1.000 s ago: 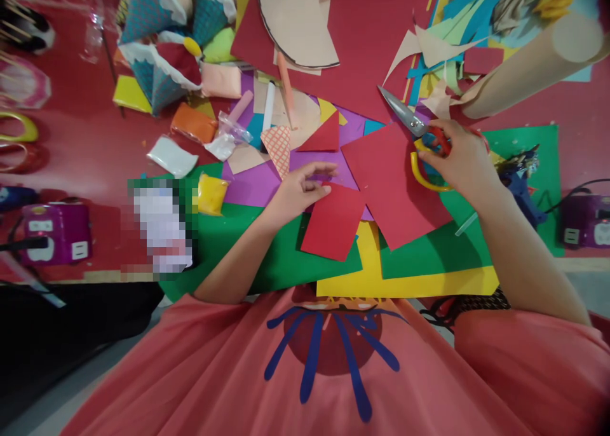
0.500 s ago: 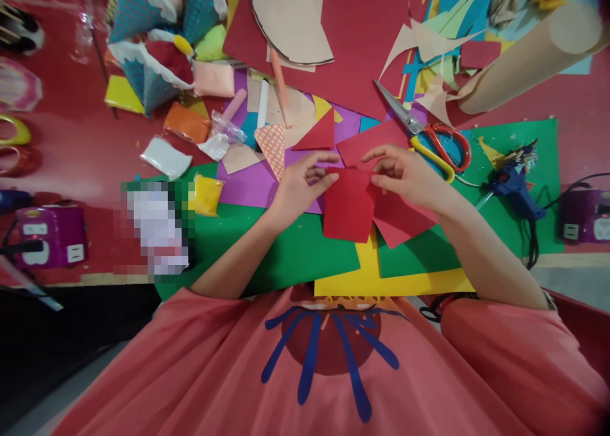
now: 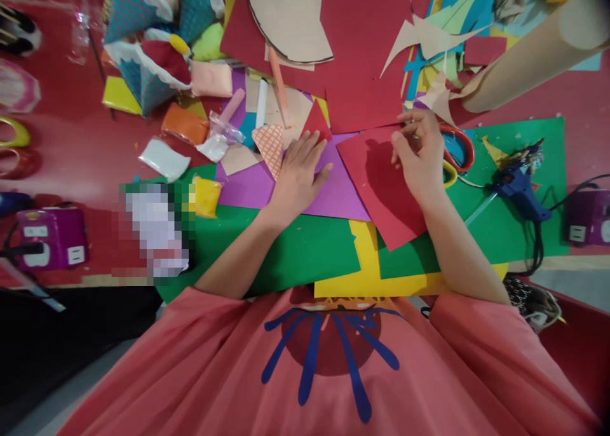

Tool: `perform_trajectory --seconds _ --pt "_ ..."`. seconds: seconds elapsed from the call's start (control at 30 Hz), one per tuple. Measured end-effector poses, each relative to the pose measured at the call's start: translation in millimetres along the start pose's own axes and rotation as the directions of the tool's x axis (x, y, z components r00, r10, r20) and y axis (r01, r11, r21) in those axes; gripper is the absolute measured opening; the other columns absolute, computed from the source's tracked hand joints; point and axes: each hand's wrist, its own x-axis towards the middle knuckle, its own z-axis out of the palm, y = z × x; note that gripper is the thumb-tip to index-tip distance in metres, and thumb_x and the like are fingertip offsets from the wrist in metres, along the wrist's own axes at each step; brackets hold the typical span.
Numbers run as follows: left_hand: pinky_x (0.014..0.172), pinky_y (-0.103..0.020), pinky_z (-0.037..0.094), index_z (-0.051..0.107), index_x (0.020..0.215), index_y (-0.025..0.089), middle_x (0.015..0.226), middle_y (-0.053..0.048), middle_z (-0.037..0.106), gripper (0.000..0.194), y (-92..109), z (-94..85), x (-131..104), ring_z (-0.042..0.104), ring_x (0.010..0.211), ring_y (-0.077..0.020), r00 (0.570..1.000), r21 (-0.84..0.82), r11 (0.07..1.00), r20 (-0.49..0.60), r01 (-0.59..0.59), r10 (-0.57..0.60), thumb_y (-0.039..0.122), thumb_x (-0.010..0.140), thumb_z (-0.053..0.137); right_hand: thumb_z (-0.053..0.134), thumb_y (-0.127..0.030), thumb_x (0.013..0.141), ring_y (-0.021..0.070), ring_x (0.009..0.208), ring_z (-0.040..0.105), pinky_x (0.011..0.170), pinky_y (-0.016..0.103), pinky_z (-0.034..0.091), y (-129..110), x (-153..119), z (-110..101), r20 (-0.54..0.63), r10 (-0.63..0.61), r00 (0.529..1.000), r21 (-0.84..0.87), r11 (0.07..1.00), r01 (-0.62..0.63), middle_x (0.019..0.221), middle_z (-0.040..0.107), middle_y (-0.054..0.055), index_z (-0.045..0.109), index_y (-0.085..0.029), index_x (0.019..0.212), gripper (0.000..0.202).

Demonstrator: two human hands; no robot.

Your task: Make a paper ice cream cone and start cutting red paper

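Note:
My left hand (image 3: 300, 172) lies flat, fingers stretched over the purple sheet (image 3: 340, 175) and the near part of a small red paper triangle (image 3: 318, 123). A paper cone piece with an orange lattice pattern (image 3: 269, 147) is just beside its fingers. My right hand (image 3: 420, 153) is loosely curled above a red paper piece (image 3: 376, 182), thumb and index finger apart. Its index fingertip is at the lower right corner of another red sheet (image 3: 365, 109); whether it touches is unclear. Scissors with red and yellow handles (image 3: 464, 149) are partly hidden behind this hand; their blades are out of sight.
A blue glue gun (image 3: 521, 191) lies on green paper (image 3: 548, 232) at the right. Bagged clay (image 3: 207, 196), a blurred phone-like object (image 3: 157, 229) and stuffed blue cones (image 3: 152, 74) are at the left. A beige paper tube (image 3: 519, 61) stands upper right.
The red rectangle is no longer between my two hands. A red sheet now covers the scissors' blade area. My left hand has flattened; my right hand has moved right and up.

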Motion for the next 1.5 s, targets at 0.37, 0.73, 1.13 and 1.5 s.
perform_trajectory --seconds 0.37,0.73,1.13,1.5 --pt "0.101 -0.03 0.051 0.062 0.124 0.027 0.119 -0.002 0.07 0.028 22 -11.7 -5 0.065 0.114 -0.0145 0.874 -0.103 0.958 -0.444 -0.268 0.197 0.028 0.098 0.05 0.061 -0.06 0.084 0.008 0.048 0.056 0.041 0.023 0.045 5 -26 36 0.148 0.123 0.981 0.214 0.965 -0.154 0.081 0.057 -0.001 0.047 -0.027 0.094 0.037" --pt "0.091 -0.027 0.056 0.067 0.116 0.022 0.109 -0.006 0.073 0.028 32 -6.4 -8 0.069 0.102 -0.0144 0.863 -0.18 0.895 -0.397 -0.408 0.314 0.02 0.088 0.065 0.053 -0.067 0.085 0.01 0.055 0.057 0.052 0.026 0.05 11 -31 30 0.238 0.104 0.966 0.212 0.965 -0.157 0.081 0.058 -0.002 0.043 -0.031 0.111 0.046" --pt "0.093 -0.028 0.057 0.07 0.113 0.034 0.111 0.001 0.073 0.025 31 -9.6 -10 0.069 0.106 -0.014 0.929 -0.466 0.846 -0.359 -0.258 0.086 0.023 0.092 0.061 0.069 -0.038 0.083 0.0077 0.06 0.055 0.054 0.025 0.05 15 -30 34 0.292 0.006 0.956 0.239 0.968 -0.08 0.092 0.054 -0.002 0.047 -0.028 0.11 0.037" --pt "0.096 -0.036 0.057 0.058 0.125 0.03 0.125 -0.007 0.065 0.055 19 4.0 -6 0.065 0.116 -0.022 0.988 -0.668 0.743 -0.087 0.039 -0.13 0.06 0.08 0.067 0.072 -0.039 0.075 0.0117 0.065 0.052 0.061 0.027 0.045 8 -29 31 0.214 0.079 0.974 0.093 0.991 -0.101 0.072 0.057 -0.002 0.055 -0.022 0.077 0.025"
